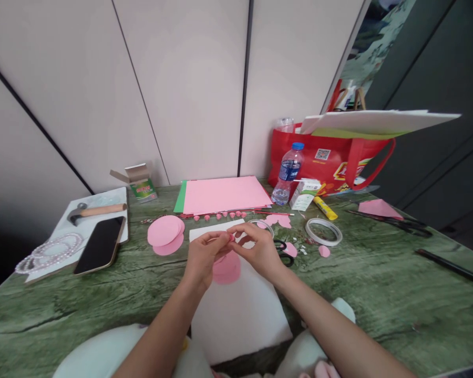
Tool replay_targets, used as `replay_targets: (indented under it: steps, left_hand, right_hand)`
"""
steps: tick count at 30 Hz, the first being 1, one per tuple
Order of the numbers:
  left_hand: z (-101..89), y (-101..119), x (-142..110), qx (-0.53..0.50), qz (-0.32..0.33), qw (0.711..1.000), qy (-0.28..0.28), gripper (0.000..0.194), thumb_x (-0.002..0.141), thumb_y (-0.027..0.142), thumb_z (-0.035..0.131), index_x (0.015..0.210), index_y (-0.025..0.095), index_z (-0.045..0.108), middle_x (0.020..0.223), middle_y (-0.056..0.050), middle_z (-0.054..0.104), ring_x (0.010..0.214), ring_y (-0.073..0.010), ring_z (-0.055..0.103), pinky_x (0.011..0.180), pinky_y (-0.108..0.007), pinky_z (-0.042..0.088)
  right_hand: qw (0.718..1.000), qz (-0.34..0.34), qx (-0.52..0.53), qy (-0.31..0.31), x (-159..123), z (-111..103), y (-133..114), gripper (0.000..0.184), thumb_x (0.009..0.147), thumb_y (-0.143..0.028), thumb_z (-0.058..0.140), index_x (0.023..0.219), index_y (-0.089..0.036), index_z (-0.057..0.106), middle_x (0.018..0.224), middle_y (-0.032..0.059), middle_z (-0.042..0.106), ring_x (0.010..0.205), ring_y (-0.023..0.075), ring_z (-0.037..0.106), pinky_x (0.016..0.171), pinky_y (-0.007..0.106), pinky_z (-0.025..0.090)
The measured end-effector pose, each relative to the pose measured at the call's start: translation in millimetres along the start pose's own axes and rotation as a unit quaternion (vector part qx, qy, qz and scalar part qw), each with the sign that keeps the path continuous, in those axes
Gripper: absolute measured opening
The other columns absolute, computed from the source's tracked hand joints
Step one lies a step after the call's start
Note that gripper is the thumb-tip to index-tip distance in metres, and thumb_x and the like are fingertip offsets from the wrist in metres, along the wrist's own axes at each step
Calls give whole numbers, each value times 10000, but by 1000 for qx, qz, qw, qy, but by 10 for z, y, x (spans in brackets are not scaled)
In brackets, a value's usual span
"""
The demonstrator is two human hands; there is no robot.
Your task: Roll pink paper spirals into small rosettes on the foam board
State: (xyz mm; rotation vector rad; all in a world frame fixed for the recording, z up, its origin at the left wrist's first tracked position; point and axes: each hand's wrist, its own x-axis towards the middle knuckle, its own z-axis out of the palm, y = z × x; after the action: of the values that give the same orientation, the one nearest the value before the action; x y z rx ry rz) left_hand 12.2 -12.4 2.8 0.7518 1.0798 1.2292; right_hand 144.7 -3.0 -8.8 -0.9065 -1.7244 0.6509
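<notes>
My left hand (203, 256) and my right hand (258, 249) meet above a white sheet (240, 320). Between the fingertips of both is a small rolled pink paper piece (232, 238), partly hidden by the fingers. Below the hands, pink paper rounds (226, 269) lie on the white sheet. Behind them runs a row of several small pink paper rolls (219, 216). A stack of pink paper circles (166, 231) lies to the left. Just right of my right hand, black scissor handles (287, 259) show, the rest of the scissors being covered.
Pink paper sheets (226, 194), a water bottle (287, 176), a small carton (305, 194), a yellow glue stick (325, 208) and a tape roll (324, 232) stand or lie behind. At left are a phone (101, 245) and a hammer (98, 211); at right, large scissors (408, 224).
</notes>
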Motion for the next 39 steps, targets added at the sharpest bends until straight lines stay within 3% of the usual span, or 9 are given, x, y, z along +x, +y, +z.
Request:
replay_targets:
  steps: [6,10,12,14,17,21,26,30,39]
  left_hand:
    - [13,5,8,-65,-9,998,23,198,521,219,763,588,103,618,649,-56,670,625,-131,618,714,-284,490]
    - [10,4,34,-117,-46,992,27,177,532,190,755,581,111,605,678,-62,669,672,-135,623,681,-247,488]
    - [19,-3,37,-127,-66,990,15,177,539,202,748,595,112,607,677,-55,661,623,-125,608,570,-223,473]
    - [39,-14,28,-124,-76,989,3,196,548,240,743,610,111,608,667,-48,652,554,-112,580,455,-206,417]
    - [77,-28,-3,-115,-61,991,20,225,530,258,755,601,108,603,686,-50,660,540,-109,570,432,-200,390]
    - [116,-37,-35,-95,-18,994,49,241,481,243,774,609,104,623,709,-70,678,570,-126,583,490,-226,425]
    - [118,-54,-29,-54,50,996,58,212,517,253,752,654,117,663,749,-82,688,678,-160,609,570,-247,451]
    - [96,-69,-12,-6,105,992,67,173,564,247,727,697,143,688,756,-51,694,708,-139,603,639,-235,452]
    - [79,-84,19,38,138,986,84,154,566,237,718,699,162,703,714,-30,697,705,-146,611,704,-263,464]
  right_hand:
    - [1000,14,22,2,-1,13,-3,227,710,-196,568,932,-224,606,950,53,606,764,149,564,580,264,519]
    - [991,122,43,26,-34,91,7,127,652,-251,648,752,-189,601,790,34,615,633,130,566,504,237,478]
    - [974,204,99,-14,-60,153,4,150,648,-307,659,655,-169,600,628,9,603,528,110,543,469,227,453]
    - [939,279,195,-53,-84,211,-14,216,644,-368,659,650,-154,626,557,-5,599,468,93,531,468,225,452]
    - [887,341,311,-39,-101,257,-70,287,582,-412,700,666,-141,656,578,4,637,499,97,574,516,227,477]
    - [858,355,370,12,-93,244,-136,297,531,-388,742,653,-129,664,598,28,662,535,106,608,554,227,498]
    - [851,360,380,51,-86,211,-162,277,515,-361,756,624,-124,661,614,44,671,526,107,607,552,231,506]
    - [846,373,378,50,-79,171,-161,280,523,-359,753,643,-123,662,649,58,682,531,106,607,538,225,505]
    - [877,334,338,71,-64,155,-121,312,556,-397,725,704,-127,674,669,70,692,507,120,617,514,243,521]
